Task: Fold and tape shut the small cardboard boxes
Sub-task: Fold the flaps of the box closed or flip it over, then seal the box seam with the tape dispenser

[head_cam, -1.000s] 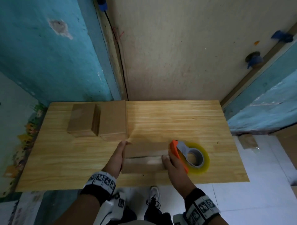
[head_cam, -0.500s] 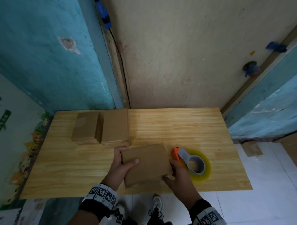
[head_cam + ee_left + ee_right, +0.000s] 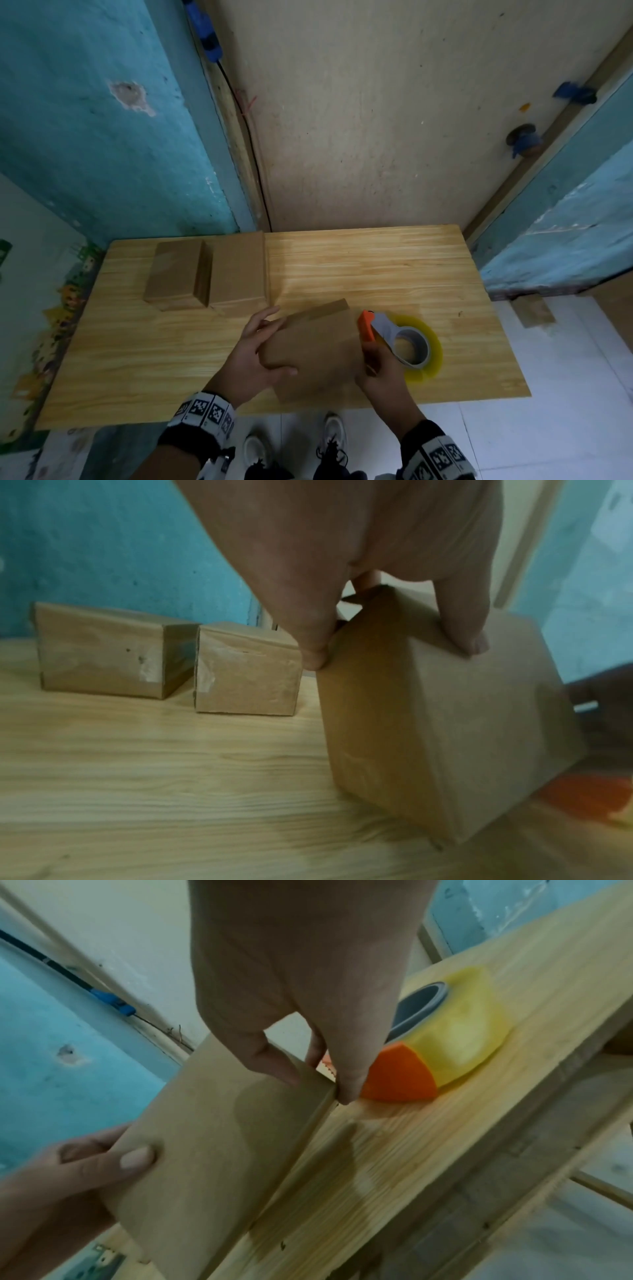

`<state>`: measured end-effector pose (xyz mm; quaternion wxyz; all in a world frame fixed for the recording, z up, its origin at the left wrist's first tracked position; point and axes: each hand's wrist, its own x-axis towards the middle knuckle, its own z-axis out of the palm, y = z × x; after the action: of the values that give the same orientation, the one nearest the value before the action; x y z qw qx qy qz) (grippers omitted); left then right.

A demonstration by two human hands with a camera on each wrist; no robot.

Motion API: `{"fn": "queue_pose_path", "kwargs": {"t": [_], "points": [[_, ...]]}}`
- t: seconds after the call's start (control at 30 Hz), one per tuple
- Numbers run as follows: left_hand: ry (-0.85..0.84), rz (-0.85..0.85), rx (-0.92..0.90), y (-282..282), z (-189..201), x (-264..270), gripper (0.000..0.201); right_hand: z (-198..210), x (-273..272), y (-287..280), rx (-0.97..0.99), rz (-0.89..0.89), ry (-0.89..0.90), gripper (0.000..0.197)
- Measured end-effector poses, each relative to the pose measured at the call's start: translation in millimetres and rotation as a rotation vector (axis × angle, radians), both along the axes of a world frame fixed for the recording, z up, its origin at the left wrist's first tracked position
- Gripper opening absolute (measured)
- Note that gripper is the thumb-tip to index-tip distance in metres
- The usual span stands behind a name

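A small brown cardboard box (image 3: 317, 346) is tilted up off the wooden table (image 3: 137, 346), one lower edge touching the wood. My left hand (image 3: 260, 353) grips its left end, thumb on the upper face and fingers on the far side. My right hand (image 3: 380, 370) pinches its right end, thumb and fingers on the edge (image 3: 329, 1085). In the left wrist view the box (image 3: 445, 723) stands on its corner under my fingers (image 3: 462, 631). Just right of the box lies a tape dispenser (image 3: 400, 342), orange-tipped with a yellowish roll.
Two closed, taped boxes (image 3: 178, 270) (image 3: 238, 270) sit side by side at the table's back left. A beige board and blue walls (image 3: 102, 137) close off the far side. White floor tiles and my shoes (image 3: 329, 442) lie below the near edge.
The box lay flat with its taped seam up a second ago. Both hands have since lifted and turned it over, and it now stands tilted with a plain face up.
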<state>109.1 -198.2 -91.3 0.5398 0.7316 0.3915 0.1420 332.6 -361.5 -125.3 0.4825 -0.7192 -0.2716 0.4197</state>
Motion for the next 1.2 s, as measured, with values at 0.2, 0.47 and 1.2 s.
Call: {"fn": "queue_pose_path", "kwargs": {"t": [0.2,0.47,1.2], "points": [[0.22,-0.24,0.28,-1.7,-6.0,4.1,0.093,23.1,1.8,2.4,0.08,0.201,-0.029,0.096],[0.436,-0.501,0.858,0.5,-21.9,-2.1,0.088,32.1,24.0,-1.1,-0.077,0.1,-0.657,0.033],[0.24,-0.418,0.66,4.6,-40.1,4.6,0.09,87.0,76.6,-2.0,0.03,-0.025,-0.309,0.042]]}}
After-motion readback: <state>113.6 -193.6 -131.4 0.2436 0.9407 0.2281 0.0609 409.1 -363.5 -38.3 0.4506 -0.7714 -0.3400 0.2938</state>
